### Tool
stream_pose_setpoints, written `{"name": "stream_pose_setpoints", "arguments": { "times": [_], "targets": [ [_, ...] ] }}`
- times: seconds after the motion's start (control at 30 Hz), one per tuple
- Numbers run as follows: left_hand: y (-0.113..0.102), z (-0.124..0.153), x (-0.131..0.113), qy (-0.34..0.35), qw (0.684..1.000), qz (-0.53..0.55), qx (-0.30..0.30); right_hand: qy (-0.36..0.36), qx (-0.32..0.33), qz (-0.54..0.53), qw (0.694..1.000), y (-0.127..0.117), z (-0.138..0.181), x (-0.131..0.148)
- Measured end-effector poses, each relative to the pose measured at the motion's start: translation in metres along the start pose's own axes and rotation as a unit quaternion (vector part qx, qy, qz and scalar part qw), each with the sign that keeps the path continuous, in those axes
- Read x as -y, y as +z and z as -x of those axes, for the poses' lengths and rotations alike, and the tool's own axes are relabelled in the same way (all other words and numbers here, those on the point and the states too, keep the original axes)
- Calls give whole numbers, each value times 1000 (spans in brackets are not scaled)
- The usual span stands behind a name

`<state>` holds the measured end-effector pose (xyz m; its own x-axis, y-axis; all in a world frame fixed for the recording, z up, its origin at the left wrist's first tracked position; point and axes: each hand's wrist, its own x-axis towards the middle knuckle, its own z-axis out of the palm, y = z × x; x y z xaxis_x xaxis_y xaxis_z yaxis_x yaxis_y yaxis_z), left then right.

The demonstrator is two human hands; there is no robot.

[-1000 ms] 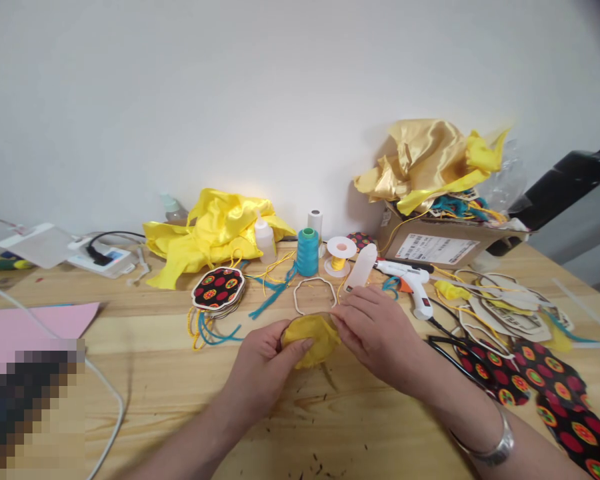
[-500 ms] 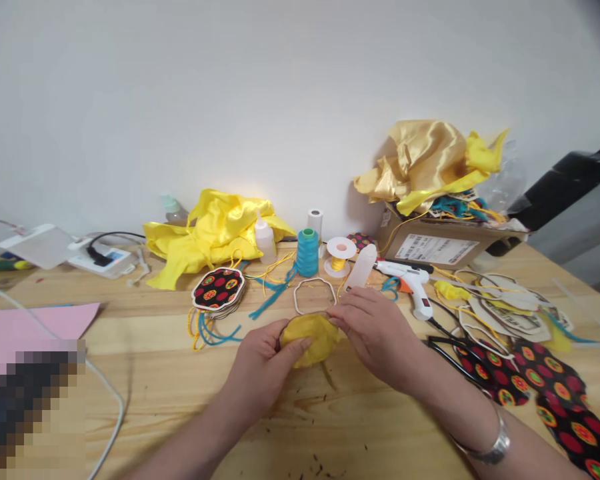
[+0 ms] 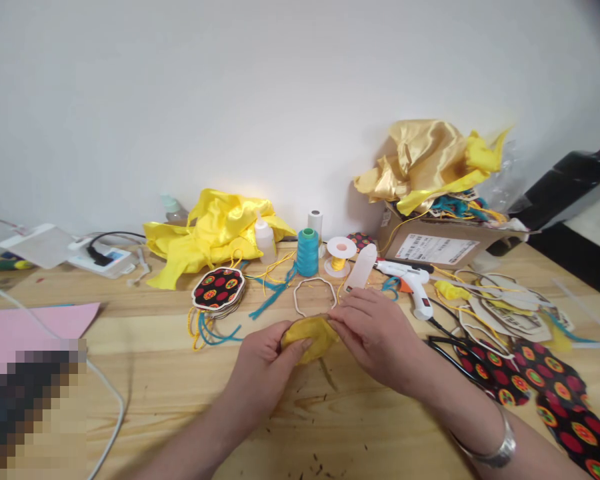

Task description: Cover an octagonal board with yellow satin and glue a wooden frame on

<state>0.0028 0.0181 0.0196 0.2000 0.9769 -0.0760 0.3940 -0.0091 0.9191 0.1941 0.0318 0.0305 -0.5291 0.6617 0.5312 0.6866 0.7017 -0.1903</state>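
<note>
Between my hands is a rounded piece covered in yellow fabric, held just above the table. My left hand grips its left side, thumb lying across the yellow face. On the upper right edge, the fingers of my right hand pinch the rim; the fingertips are partly hidden. Behind the piece lies a thin white scalloped frame. To the left sits a stack of frames topped with black, red-dotted fabric, with yellow and blue cords hanging from it.
Along the wall stand crumpled yellow satin, a glue bottle, a blue thread cone and a yellow thread spool. Rightward lie a white glue gun, a cardboard box, scissors and patterned fabric pieces.
The yellow-covered piece has tilted slightly, so less of its face shows. My right hand and wrist have shifted a little to the right. Other table items look unchanged.
</note>
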Motion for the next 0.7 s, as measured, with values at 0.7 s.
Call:
{"name": "stream_pose_setpoints", "arguments": {
  "times": [0.7],
  "targets": [
    [2, -2, -1, -27, 997, 68, 35, 15, -42, 23, 999, 7, 0, 3]
  ]
}}
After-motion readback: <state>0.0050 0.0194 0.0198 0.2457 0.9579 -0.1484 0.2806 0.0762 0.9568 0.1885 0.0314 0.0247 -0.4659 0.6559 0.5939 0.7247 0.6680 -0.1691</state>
